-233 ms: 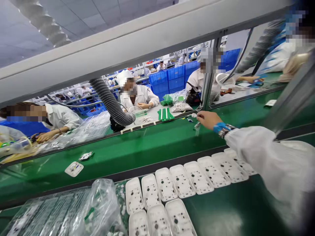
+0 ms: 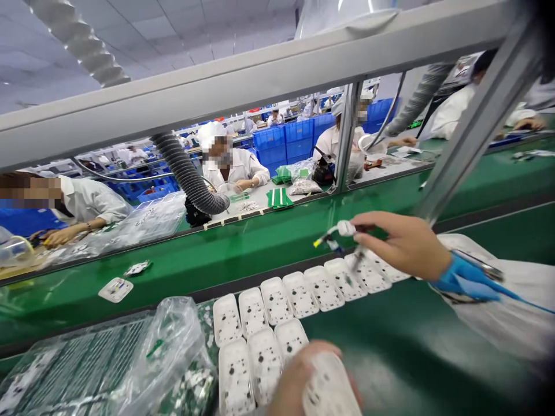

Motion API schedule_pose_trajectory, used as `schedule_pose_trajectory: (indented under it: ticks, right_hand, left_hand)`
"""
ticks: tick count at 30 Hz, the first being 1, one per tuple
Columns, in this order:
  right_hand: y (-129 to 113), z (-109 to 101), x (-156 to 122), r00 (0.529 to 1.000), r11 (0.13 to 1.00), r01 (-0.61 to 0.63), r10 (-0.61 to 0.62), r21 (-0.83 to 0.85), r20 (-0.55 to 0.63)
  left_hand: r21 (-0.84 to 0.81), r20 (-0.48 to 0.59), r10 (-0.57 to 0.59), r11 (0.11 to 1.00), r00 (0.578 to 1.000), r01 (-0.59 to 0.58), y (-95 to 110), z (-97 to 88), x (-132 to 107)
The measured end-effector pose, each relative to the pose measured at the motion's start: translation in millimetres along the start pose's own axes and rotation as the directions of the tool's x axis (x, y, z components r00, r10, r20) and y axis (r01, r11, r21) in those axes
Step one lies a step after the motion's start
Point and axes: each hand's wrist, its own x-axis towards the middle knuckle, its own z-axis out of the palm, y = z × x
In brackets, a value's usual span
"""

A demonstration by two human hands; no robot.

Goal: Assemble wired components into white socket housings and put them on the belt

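Note:
My right hand [image 2: 401,242] hovers over the row of white plastic housings [image 2: 299,294], fingers pinched on a small white part with short coloured wires [image 2: 338,232]. A blue strap circles that wrist. At the bottom edge my left hand [image 2: 299,384] grips one white housing [image 2: 332,390], lifted toward the camera. More white housings [image 2: 249,352] lie in two rows on the green mat in front of me.
A clear bag of green circuit boards [image 2: 130,364] lies at lower left. Two small white parts [image 2: 115,289] sit on the green conveyor belt [image 2: 260,248]. A black flexible hose [image 2: 186,173] hangs beyond. Other workers in white coats sit opposite, with blue crates behind them.
My right hand has drawn back from the far side of the belt toward the housings, carrying the wired part. My left hand has come into view holding a housing.

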Motion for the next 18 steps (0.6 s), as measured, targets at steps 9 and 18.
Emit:
schedule_pose_trajectory:
  ticks: [9, 18]
  right_hand:
    - [-125, -15, -76, 0.91, 0.81, 0.368, -0.414, 0.457, 0.001]
    - [-140, -16, -87, 0.87, 0.798, 0.485, -0.481, 0.358, -0.108]
  left_hand:
    - [-0.008, -0.183, 0.286, 0.956, 0.941, -0.292, 19, 58.5, -27]
    - [-0.082, -0.189, 0.252, 0.959, 0.949, -0.271, -4, 63.1, -41]
